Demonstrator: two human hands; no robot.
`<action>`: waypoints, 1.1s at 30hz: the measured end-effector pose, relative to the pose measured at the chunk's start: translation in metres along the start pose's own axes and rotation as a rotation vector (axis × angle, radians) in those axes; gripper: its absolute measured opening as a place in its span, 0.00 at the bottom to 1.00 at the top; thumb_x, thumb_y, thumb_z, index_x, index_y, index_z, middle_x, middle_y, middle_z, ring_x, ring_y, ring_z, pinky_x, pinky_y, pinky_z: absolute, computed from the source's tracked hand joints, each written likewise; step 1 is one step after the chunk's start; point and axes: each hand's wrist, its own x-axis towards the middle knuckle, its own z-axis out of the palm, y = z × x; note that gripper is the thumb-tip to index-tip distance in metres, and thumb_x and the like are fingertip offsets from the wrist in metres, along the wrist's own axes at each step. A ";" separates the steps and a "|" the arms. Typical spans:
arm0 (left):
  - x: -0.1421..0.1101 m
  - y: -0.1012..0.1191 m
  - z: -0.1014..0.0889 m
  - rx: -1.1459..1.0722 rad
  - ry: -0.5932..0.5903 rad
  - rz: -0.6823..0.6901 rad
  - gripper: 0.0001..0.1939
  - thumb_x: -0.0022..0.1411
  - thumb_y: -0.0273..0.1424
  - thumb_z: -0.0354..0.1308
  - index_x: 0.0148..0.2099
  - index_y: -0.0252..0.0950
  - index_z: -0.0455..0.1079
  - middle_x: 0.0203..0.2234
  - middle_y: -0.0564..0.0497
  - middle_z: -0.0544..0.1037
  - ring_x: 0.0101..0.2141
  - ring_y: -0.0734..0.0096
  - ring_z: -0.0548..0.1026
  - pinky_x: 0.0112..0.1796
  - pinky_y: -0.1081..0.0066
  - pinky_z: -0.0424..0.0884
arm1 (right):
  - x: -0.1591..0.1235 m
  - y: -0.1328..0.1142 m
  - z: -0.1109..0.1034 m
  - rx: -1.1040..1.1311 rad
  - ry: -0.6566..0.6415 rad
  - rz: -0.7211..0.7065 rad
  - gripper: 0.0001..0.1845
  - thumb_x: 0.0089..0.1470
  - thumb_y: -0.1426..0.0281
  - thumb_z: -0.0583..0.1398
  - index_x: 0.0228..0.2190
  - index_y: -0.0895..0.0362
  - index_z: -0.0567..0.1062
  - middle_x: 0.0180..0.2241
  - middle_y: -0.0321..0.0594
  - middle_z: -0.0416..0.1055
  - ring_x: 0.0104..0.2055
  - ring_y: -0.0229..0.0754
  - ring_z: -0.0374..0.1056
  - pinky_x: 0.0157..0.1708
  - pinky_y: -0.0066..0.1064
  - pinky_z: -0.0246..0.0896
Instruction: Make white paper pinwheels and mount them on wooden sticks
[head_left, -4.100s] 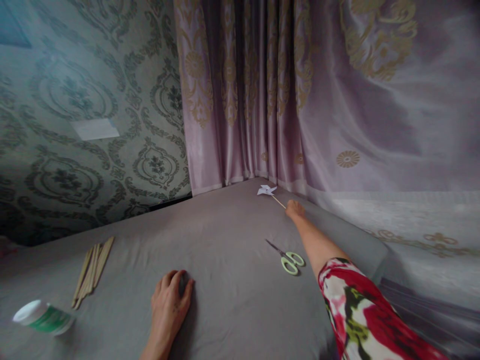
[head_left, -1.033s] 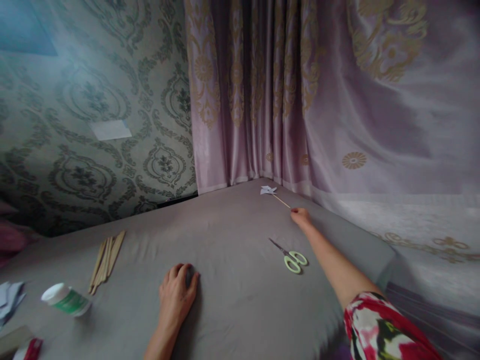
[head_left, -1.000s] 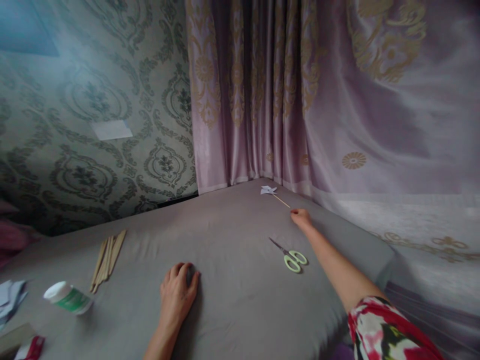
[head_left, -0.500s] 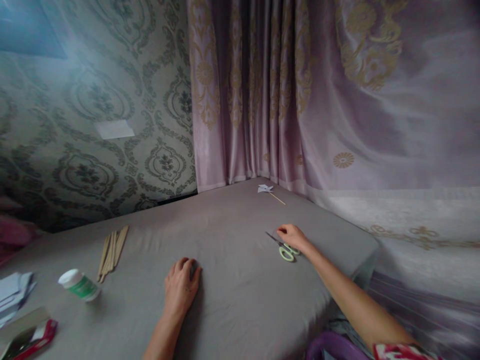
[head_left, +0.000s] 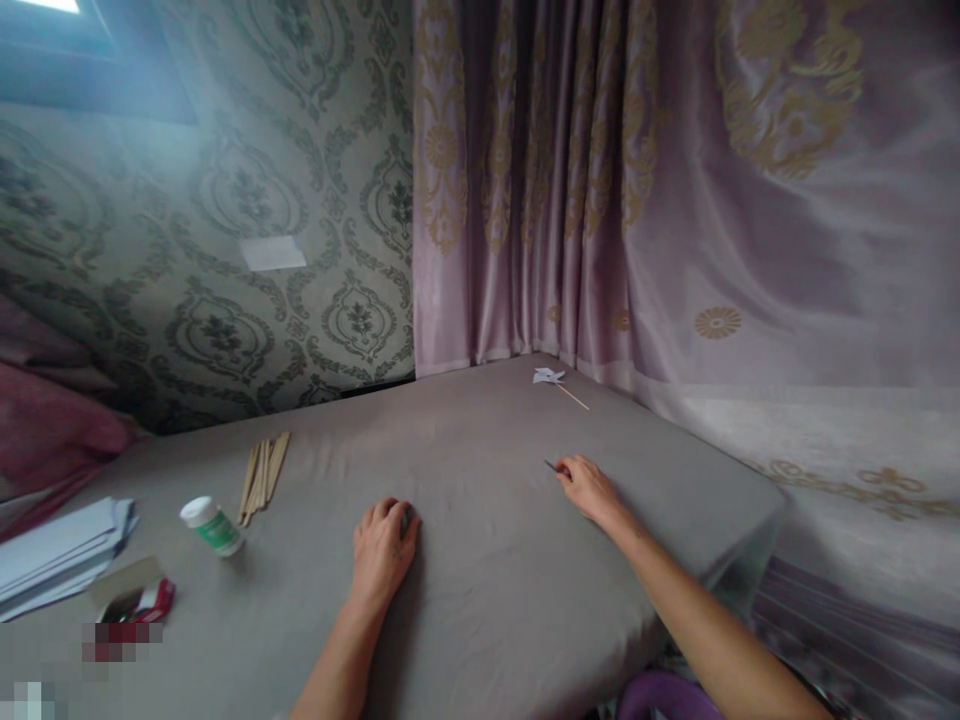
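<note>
My right hand point(head_left: 591, 487) lies on the grey sheet point(head_left: 480, 580) with its fingers curled over a pair of scissors. Only the scissors' blade tip point(head_left: 551, 465) pokes out to the left of the fingers. My left hand point(head_left: 384, 545) rests palm down on the sheet near the middle, fingers lying flat and slightly bent, holding nothing. A small white paper pinwheel point(head_left: 548, 376) on a thin wooden stick lies at the far corner of the bed, apart from both hands.
Several flat wooden sticks point(head_left: 262, 474) and a white bottle with a green label point(head_left: 213, 526) lie to the left. A stack of white paper point(head_left: 56, 552) and a red object point(head_left: 142, 603) sit at the far left. Pink curtains point(head_left: 600, 200) and a patterned wall point(head_left: 225, 250) border the bed; its edge drops off at the right.
My right hand let go of the pinwheel stick, drew back towards me and now covers the scissors. The view has swung left, showing more paper. My left hand stayed put.
</note>
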 end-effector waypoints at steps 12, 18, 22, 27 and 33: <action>-0.002 0.002 -0.003 -0.005 0.000 -0.006 0.17 0.65 0.34 0.48 0.50 0.37 0.72 0.51 0.42 0.73 0.51 0.56 0.68 0.48 0.60 0.63 | -0.009 -0.011 -0.011 -0.045 0.000 0.028 0.15 0.55 0.77 0.53 0.41 0.58 0.77 0.42 0.47 0.75 0.45 0.43 0.70 0.43 0.28 0.58; -0.001 0.005 -0.007 -0.015 0.009 -0.019 0.13 0.64 0.32 0.49 0.43 0.40 0.75 0.46 0.47 0.77 0.48 0.59 0.72 0.51 0.58 0.59 | -0.007 -0.035 -0.022 -0.041 0.056 0.043 0.16 0.58 0.74 0.52 0.41 0.58 0.78 0.43 0.51 0.76 0.46 0.47 0.71 0.43 0.30 0.59; 0.000 0.006 -0.007 -0.057 0.022 -0.008 0.14 0.65 0.31 0.47 0.42 0.39 0.75 0.42 0.47 0.80 0.46 0.61 0.74 0.49 0.60 0.59 | -0.004 -0.068 -0.025 0.005 0.054 -0.006 0.16 0.61 0.70 0.51 0.43 0.54 0.77 0.42 0.45 0.78 0.44 0.44 0.72 0.40 0.27 0.59; -0.003 0.014 -0.010 -0.051 0.029 -0.080 0.15 0.66 0.32 0.46 0.41 0.37 0.75 0.37 0.46 0.81 0.43 0.62 0.75 0.45 0.63 0.59 | -0.005 -0.115 -0.020 0.053 -0.010 -0.140 0.16 0.61 0.66 0.52 0.42 0.51 0.78 0.41 0.41 0.79 0.43 0.43 0.73 0.40 0.27 0.59; -0.007 0.020 -0.010 -0.053 -0.032 -0.119 0.20 0.68 0.37 0.46 0.32 0.34 0.75 0.31 0.42 0.80 0.38 0.62 0.76 0.42 0.64 0.57 | -0.007 -0.159 -0.008 0.079 -0.083 -0.300 0.20 0.62 0.59 0.51 0.32 0.52 0.80 0.35 0.45 0.80 0.39 0.44 0.74 0.35 0.28 0.58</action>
